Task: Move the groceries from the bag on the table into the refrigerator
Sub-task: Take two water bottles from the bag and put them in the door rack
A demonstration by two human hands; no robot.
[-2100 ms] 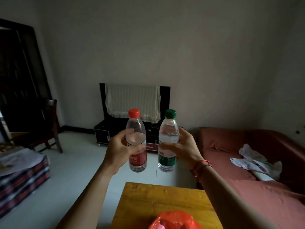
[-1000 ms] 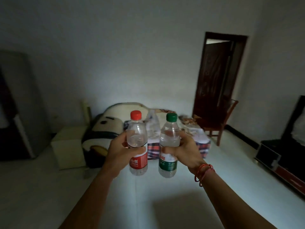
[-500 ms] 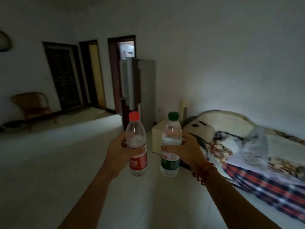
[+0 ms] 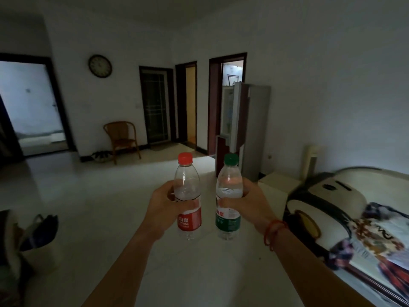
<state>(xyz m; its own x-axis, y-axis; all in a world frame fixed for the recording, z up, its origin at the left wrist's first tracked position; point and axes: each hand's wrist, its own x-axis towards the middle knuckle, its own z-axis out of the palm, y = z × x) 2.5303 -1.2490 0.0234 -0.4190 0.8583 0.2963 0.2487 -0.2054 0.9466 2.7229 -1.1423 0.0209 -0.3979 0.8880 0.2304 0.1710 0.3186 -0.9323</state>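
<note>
Fingers (image 4: 168,192) of the left hand (image 4: 164,207) wrap the red-capped bottle (image 4: 189,220); the right hand (image 4: 250,204) grips the green-capped bottle (image 4: 228,220) just beside it (both upright, over the floor (image 4: 110,218)). Far ahead, slightly right, stands the refrigerator (image 4: 256,129), door open.

A round wall clock (image 4: 100,66) is hung on the white wall (image 4: 321,74) at the far end of a dimly lit room. To the left of the clock, daylight is let in through a wide dark-framed opening (image 4: 33,107) and is reflected on the pale glossy floor (image 4: 88,207). Below the clock and slightly to its right, a wicker armchair (image 4: 121,138) is set against the wall. Right of the clock, a dark-framed glazed door (image 4: 156,107) and two open doorways (image 4: 190,103) are seen. Far right of the clock, a bed (image 4: 376,240) with a patterned cover is placed, its cream-and-dark headboard (image 4: 321,196) turned towards a small cream cabinet (image 4: 278,180).
</note>
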